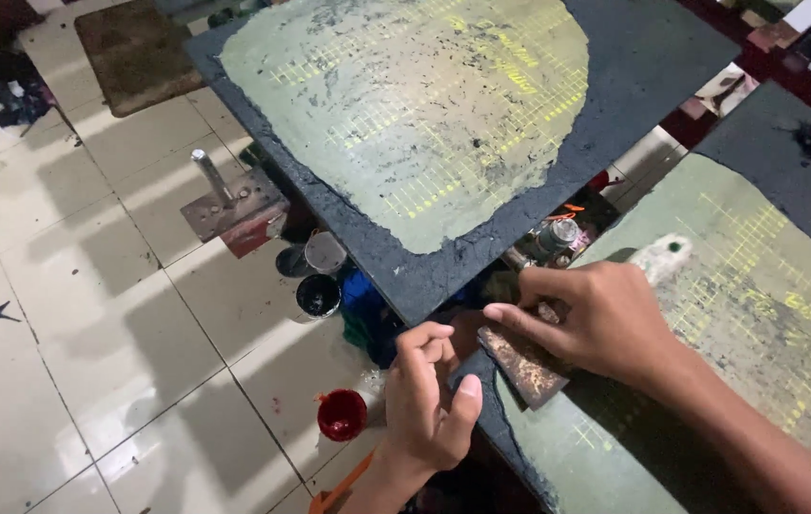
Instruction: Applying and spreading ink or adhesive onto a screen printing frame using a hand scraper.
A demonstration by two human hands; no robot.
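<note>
My right hand [596,319] presses a small flat brown rusty piece [524,366] against the near corner of a dark printing board [767,314] coated in worn green with yellow grid lines. My left hand [429,400] curls at the board's ragged corner edge, thumb resting on the dark rim beside the brown piece. A second board [424,105] with the same green coating and yellow grid stands just beyond, its corner pointing toward my hands.
Below on the tiled floor [91,324] sit a red paint cup [341,414], a black-filled tin [318,295], a grey lid [325,252] and a metal plate with an upright post [229,200]. A small jar [557,233] lies between the boards. A brown mat [134,52] lies far left.
</note>
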